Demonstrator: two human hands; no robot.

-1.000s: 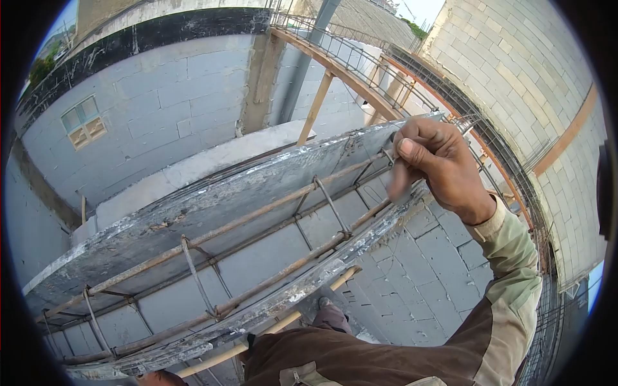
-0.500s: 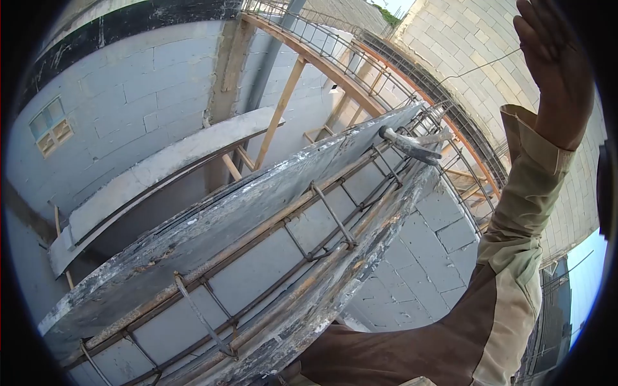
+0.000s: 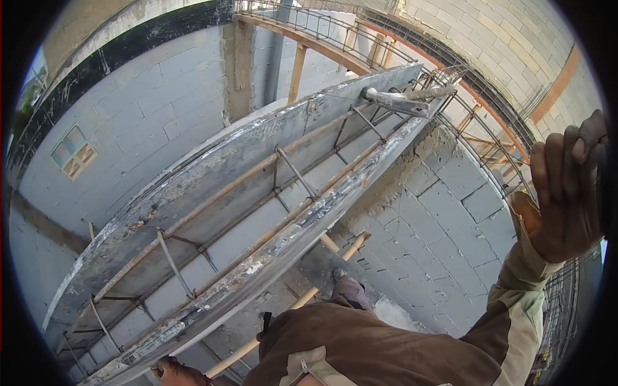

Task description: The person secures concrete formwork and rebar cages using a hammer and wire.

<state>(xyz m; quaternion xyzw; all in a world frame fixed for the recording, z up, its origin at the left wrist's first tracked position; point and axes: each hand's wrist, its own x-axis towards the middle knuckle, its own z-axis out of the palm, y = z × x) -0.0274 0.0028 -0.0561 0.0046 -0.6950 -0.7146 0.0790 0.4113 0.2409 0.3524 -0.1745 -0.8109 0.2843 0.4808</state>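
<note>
Two long, mortar-stained formwork boards run diagonally across the view, the near board (image 3: 283,241) and the far board (image 3: 212,154), with a rebar cage (image 3: 293,168) between them. A hammer (image 3: 396,101) lies across their upper end. At the bottom, my left hand (image 3: 179,373) is at the near board's lower edge, fingers closed on it and partly hidden. My right hand (image 3: 566,193) is raised at the far right, beside a dark shape at the view's edge. Its fingers are bent and close together; what they hold is hidden.
Below me are wooden poles (image 3: 302,299) and my foot (image 3: 339,275). A grey block wall (image 3: 438,212) stands beside the boards. More rebar (image 3: 515,132) runs at the upper right. A block wall with a small window (image 3: 76,154) is at the left.
The view has shifted, bringing my torso, foot and the poles into sight. My right hand is lower, its fingers now bent. My left hand has come into view at the near board.
</note>
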